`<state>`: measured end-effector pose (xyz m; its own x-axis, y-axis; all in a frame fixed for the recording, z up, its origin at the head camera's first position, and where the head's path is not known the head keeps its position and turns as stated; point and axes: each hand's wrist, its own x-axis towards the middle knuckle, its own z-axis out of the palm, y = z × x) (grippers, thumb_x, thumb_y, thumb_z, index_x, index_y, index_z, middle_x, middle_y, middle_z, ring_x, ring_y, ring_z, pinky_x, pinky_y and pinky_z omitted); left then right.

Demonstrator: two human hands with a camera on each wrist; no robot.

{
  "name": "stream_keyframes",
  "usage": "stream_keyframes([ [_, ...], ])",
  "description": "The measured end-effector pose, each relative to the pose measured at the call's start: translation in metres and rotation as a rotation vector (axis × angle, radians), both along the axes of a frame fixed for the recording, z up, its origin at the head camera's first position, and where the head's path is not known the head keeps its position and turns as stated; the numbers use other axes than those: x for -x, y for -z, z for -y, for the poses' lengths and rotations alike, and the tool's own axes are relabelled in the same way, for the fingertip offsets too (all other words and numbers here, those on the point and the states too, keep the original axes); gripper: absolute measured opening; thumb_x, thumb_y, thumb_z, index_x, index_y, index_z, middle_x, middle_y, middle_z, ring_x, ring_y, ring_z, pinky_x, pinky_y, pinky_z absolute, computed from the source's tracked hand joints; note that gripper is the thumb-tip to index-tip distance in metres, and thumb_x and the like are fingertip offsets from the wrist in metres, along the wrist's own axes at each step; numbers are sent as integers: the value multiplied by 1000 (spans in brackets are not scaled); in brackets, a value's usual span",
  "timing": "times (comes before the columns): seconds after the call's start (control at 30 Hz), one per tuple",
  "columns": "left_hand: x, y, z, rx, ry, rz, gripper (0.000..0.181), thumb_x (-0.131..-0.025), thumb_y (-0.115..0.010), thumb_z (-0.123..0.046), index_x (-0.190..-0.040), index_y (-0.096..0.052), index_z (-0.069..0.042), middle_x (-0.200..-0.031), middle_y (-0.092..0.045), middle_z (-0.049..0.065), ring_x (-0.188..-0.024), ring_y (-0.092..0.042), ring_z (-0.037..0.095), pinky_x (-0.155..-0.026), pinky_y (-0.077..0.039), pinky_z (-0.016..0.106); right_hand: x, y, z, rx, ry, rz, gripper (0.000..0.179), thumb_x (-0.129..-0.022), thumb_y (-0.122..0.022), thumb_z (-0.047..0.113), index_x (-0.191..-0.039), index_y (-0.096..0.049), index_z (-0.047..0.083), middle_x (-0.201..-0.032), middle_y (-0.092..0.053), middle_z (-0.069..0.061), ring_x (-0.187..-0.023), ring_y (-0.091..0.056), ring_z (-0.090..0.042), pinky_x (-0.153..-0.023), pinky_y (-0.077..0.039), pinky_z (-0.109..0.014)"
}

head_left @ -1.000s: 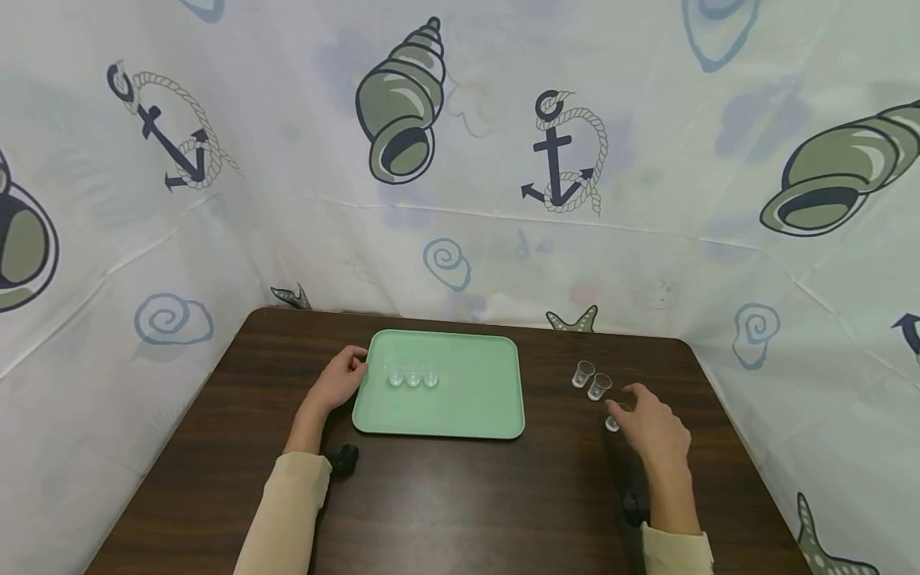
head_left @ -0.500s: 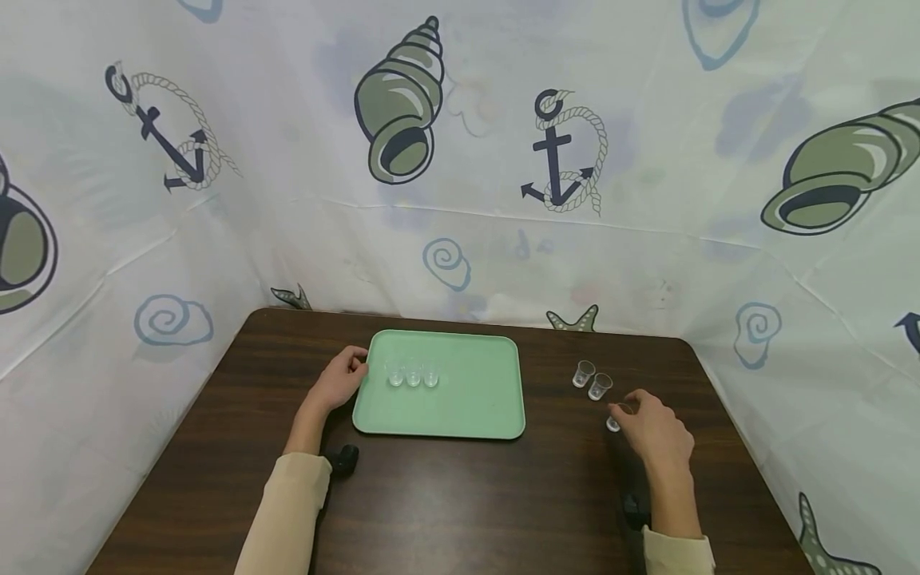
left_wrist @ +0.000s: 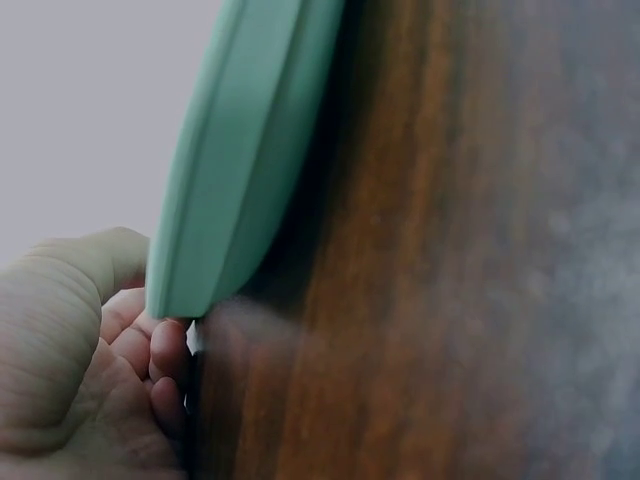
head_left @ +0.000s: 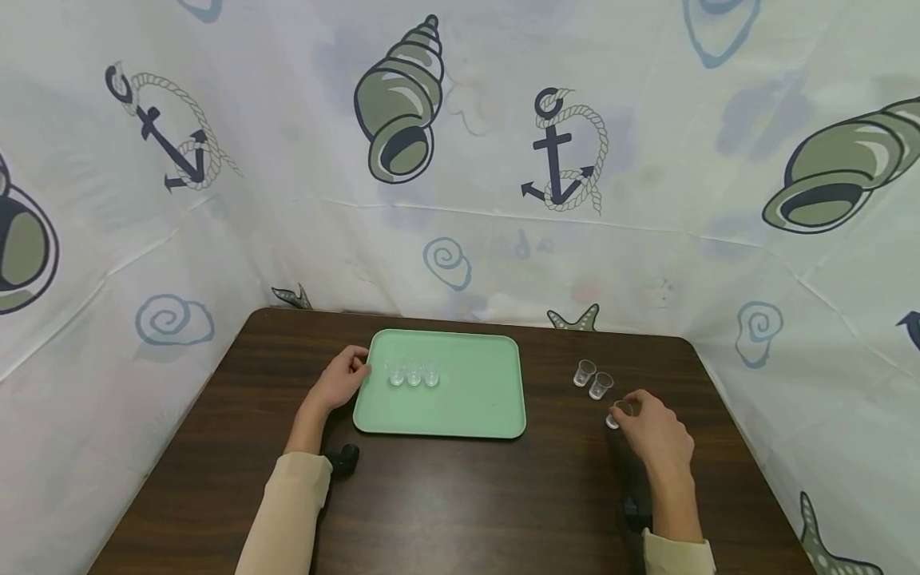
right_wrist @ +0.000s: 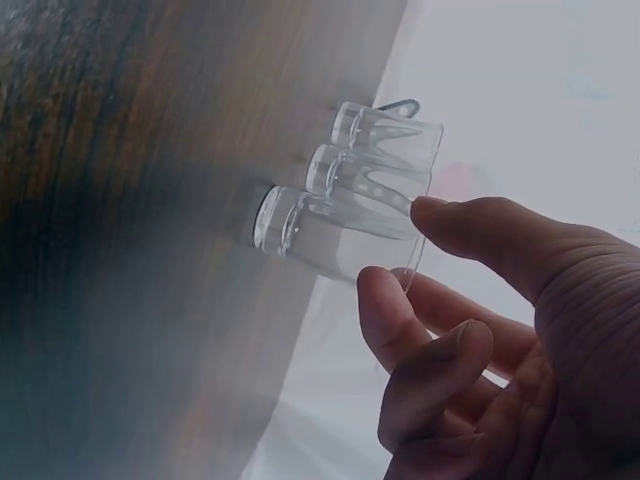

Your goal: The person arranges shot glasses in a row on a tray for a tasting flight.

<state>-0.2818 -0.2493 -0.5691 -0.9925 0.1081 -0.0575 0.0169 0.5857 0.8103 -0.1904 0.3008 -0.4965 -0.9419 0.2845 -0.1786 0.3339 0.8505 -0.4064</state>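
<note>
My right hand (head_left: 656,431) pinches a small clear shot glass (right_wrist: 335,232) near its rim, thumb on one side and fingers on the other. That glass stands upright, its thick base at the tabletop. Just beyond it are two more shot glasses (head_left: 600,386), side by side. My left hand (head_left: 342,378) holds the left edge of a green tray (head_left: 474,399); in the left wrist view the thumb lies against the rim, with the other fingers curled below. On the tray's left half stand three small clear glasses (head_left: 413,377) in a row.
The dark wood-grain table (head_left: 460,511) ends at a white cloth backdrop (head_left: 489,263) printed with shells and anchors. A black wrist camera (head_left: 345,461) sits by the left forearm, another (head_left: 636,511) by the right.
The right hand's thumb and fingers have closed in on the nearest shot glass on the right. The left hand, the tray and the other glasses stay in place.
</note>
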Motion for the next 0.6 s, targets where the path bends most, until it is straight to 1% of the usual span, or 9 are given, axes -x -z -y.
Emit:
stream_keyframes([
  [0.17, 2, 3, 0, 8, -9, -1, 43, -114, -52, -18, -151, -49, 4, -105, -59, 14, -83, -52, 21, -76, -45, 35, -1, 0, 0, 4, -1, -10, 58, -104, -64, 51, -144, -61, 9, -136, -67, -31, -89, -69, -40, -69, -50, -53],
  [0.27, 3, 4, 0, 9, -14, 4, 44, -114, -51, -19, -152, -48, 3, -106, -59, 14, -83, -52, 22, -77, -45, 36, -1, 1, 0, 1, 0, -14, 57, -104, -64, 51, -144, -61, 10, -135, -67, -31, -90, -69, -41, -70, -51, -55],
  [0.47, 2, 5, 0, 10, -18, 2, 44, -114, -51, -19, -153, -49, 2, -106, -60, 14, -83, -52, 22, -76, -45, 37, -2, 4, -1, 4, 5, -23, 56, -104, -62, 50, -144, -60, 10, -138, -66, -30, -99, -70, -47, -77, -51, -61],
  [0.6, 1, 4, 0, 7, -16, 1, 44, -114, -51, -19, -153, -48, 3, -106, -60, 14, -83, -52, 22, -76, -45, 37, -4, 5, -2, 8, 6, -39, 55, -105, -62, 49, -144, -61, 10, -141, -65, -29, -102, -70, -49, -77, -51, -61],
])
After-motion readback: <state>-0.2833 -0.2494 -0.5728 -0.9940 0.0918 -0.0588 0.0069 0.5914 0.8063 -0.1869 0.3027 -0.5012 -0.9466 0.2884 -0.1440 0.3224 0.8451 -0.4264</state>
